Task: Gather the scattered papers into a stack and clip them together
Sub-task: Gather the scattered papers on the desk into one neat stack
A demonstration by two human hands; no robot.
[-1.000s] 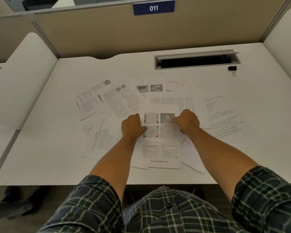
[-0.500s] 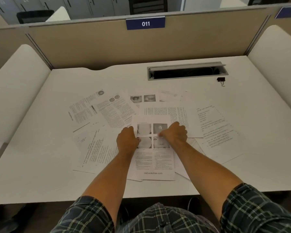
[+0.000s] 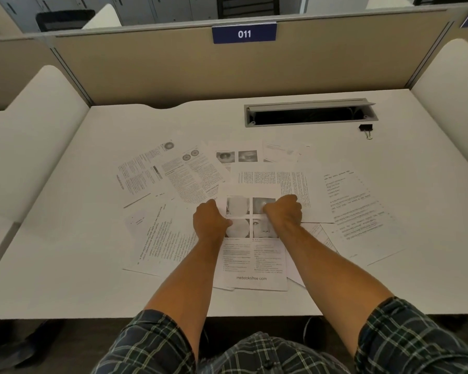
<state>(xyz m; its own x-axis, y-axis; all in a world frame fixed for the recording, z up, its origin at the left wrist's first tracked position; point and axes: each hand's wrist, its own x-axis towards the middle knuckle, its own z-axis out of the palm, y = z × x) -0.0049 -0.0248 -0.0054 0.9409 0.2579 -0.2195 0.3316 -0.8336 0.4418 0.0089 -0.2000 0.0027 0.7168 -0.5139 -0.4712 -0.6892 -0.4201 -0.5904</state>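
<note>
Leftmost on the white desk (image 3: 65, 252), printed sheets (image 3: 152, 174) lie fanned out and overlapping, some slanted, their text columns running at different angles. Toward the middle, the left hand (image 3: 210, 221) rests on the left edge of the top sheet (image 3: 254, 263), a page with four grey photographs above two text columns and a web address at its foot; the fingers are curled, and the thumb lies on the page, pinching its edge. Just beside it, the right hand (image 3: 283, 213) rests fist-like on the same page's right edge, fingers curled over it. Further right, another text sheet (image 3: 360, 211) lies slanted, overlapping the pile. Beyond the papers, a grey cable tray (image 3: 308, 103) is set into the desk, and a black binder clip (image 3: 365, 128) sits just beside its right end, well apart from both hands.
</note>
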